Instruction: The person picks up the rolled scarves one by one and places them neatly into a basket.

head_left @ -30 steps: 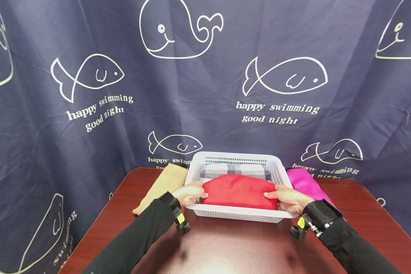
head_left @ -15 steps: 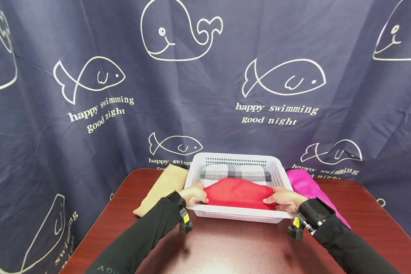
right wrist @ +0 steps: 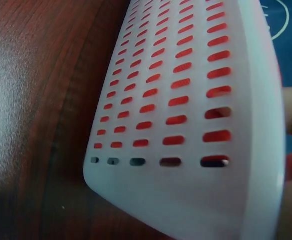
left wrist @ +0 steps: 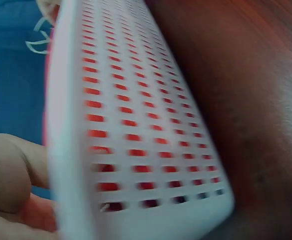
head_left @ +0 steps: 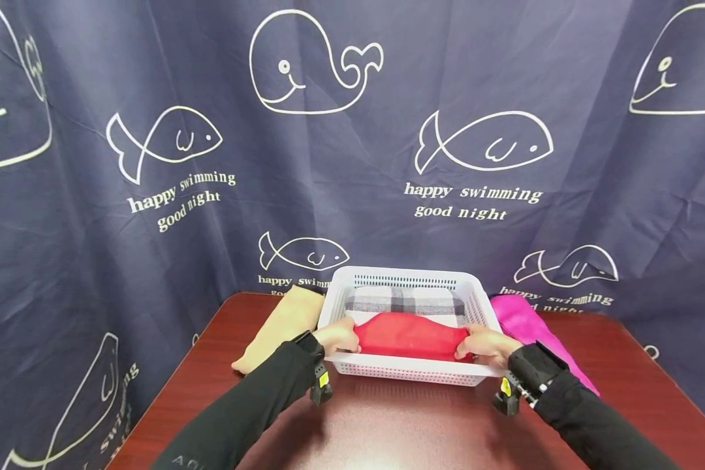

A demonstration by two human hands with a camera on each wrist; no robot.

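Left hand (head_left: 339,337) and right hand (head_left: 487,344) pinch the ends of a smooth red cloth (head_left: 408,336) inside a white perforated plastic basket (head_left: 408,374).
Fingers curled, thumbs on top, one hand per end; fingertips partly hidden. Red cloth at basket's near side, in front of grey-and-white plaid cloth (head_left: 405,297). Probably light, soft, floppy, maybe slippery, not fragile; best held at both ends, middle may sag. Basket's near rim and side walls crowd the hands; upward looks freest. Beige cloth (head_left: 284,326) left, magenta cloth (head_left: 543,333) right, limit sideways room on reddish-brown wooden table (head_left: 399,424).
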